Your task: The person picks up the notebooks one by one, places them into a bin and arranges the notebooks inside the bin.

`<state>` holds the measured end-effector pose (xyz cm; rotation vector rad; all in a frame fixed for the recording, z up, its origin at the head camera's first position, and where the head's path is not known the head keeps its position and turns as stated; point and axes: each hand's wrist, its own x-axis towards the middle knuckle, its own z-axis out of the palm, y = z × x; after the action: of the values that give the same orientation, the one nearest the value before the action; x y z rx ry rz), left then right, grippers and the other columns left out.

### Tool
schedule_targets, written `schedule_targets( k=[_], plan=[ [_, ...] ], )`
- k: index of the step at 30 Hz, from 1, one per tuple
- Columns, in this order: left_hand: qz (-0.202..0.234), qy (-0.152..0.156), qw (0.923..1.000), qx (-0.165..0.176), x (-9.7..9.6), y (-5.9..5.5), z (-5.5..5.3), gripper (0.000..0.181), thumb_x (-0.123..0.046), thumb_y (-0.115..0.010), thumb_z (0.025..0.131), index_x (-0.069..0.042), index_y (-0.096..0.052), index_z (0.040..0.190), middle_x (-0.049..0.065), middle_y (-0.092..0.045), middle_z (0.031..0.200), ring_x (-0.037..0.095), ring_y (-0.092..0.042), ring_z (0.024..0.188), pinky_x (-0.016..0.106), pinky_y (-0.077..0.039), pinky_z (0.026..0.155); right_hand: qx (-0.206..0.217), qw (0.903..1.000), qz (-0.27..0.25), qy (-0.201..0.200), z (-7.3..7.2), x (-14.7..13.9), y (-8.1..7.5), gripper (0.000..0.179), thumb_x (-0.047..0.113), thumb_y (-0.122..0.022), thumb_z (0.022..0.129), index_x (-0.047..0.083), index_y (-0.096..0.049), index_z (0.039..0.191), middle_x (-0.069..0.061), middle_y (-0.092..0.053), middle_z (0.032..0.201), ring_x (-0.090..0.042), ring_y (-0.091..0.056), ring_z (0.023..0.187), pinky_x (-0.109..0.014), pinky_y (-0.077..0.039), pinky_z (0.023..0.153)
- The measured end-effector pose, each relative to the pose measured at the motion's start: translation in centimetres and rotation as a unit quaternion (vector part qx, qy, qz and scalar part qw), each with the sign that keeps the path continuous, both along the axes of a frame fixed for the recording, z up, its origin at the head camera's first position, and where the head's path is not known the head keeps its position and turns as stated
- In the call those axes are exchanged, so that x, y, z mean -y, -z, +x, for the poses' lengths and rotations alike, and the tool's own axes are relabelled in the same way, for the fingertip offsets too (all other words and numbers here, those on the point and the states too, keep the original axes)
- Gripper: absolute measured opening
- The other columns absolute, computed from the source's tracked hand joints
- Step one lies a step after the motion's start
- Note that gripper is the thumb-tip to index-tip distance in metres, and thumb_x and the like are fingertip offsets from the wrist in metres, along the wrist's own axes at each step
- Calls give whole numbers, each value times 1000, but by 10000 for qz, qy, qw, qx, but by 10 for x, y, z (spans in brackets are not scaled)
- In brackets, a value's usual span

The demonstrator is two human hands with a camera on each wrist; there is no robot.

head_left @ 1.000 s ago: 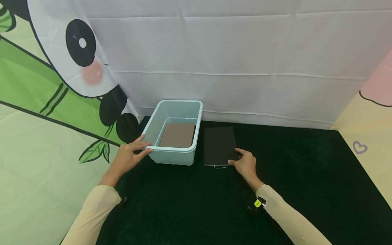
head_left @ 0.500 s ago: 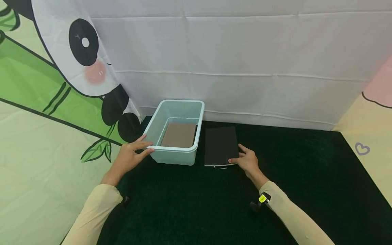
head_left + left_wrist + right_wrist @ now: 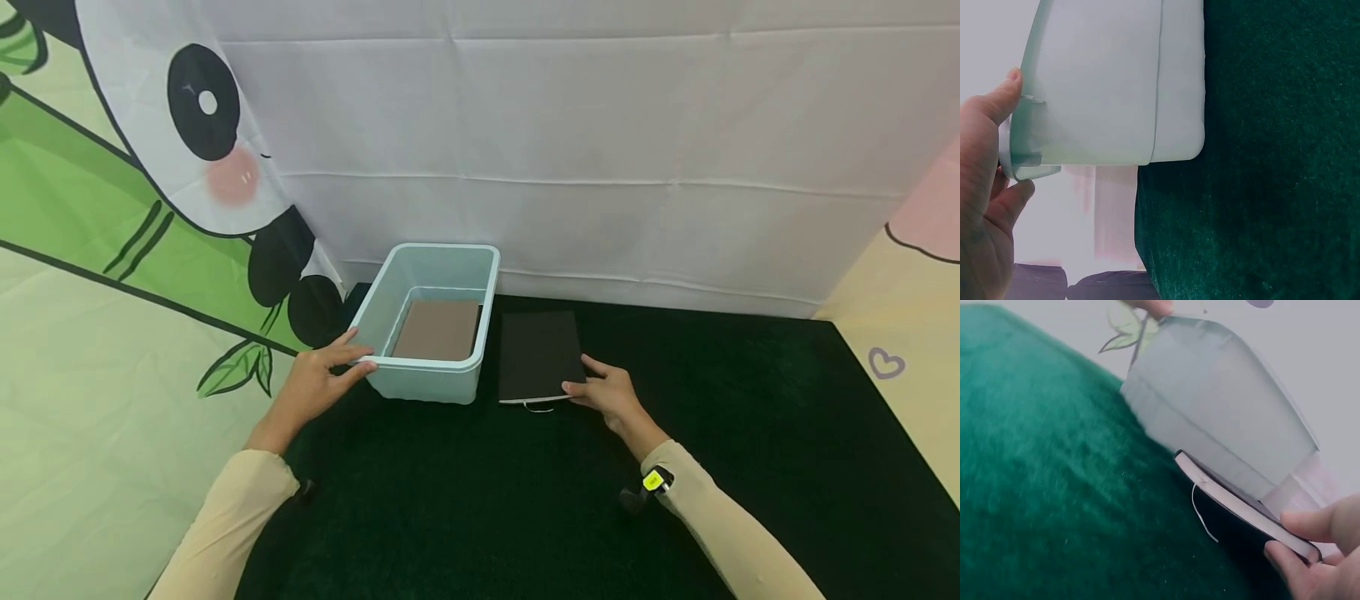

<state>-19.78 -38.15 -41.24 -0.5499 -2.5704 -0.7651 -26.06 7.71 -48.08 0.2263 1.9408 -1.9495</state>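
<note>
A light-blue plastic bin [image 3: 423, 379] stands at the back of the dark green cloth. My left hand [image 3: 322, 379] grips its rim at the near left corner; the left wrist view shows fingers on both sides of the rim [image 3: 1005, 147]. Inside the bin lies a flat brown rectangle [image 3: 437, 329] with a dark right edge, like a notebook cover. Right of the bin is a black notebook [image 3: 540, 354] with white page edges and a ribbon marker [image 3: 1200, 515]. My right hand [image 3: 611, 396] pinches its near right corner, digits above and below, with that side raised off the cloth.
Dark green cloth [image 3: 480, 500] covers the table. A pale fabric backdrop [image 3: 562, 167] rises just behind the bin and notebook. A printed cartoon sheet [image 3: 150, 350] hangs on the left, and a yellow-and-pink sheet [image 3: 900, 317] on the right.
My right hand has shifted slightly rightward along the notebook's corner, and the notebook's near right side has come up a little. My left hand and the bin stay put.
</note>
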Motion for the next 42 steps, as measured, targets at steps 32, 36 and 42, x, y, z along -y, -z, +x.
schedule_targets(
  k=[32,36,42],
  plan=[
    [103,124,9999,13,1,0,-2,29,-16,-80,89,-4,-77,115,23,-62,136,40,-69,112,26,-34,47,789,9723,-2100,660,22,-34,-53,76,-3,-66,97,26,-35,160,-15,-27,165,-9,-72,98,-28,-54,93],
    [106,113,9999,43,1,0,-2,29,-17,-80,90,-4,-77,115,22,-62,136,41,-67,116,25,-36,47,714,9696,-2246,662,26,-41,-72,80,-4,-69,95,26,-34,160,-14,-31,162,-9,-72,98,-28,-54,92],
    [128,130,9998,84,2,-1,-2,28,-17,-80,90,-5,-78,116,22,-63,135,39,-70,110,25,-38,48,460,9678,-2411,568,27,-45,-96,85,-4,-73,92,25,-33,161,-5,-54,136,-8,-72,99,-27,-56,89]
  ],
)
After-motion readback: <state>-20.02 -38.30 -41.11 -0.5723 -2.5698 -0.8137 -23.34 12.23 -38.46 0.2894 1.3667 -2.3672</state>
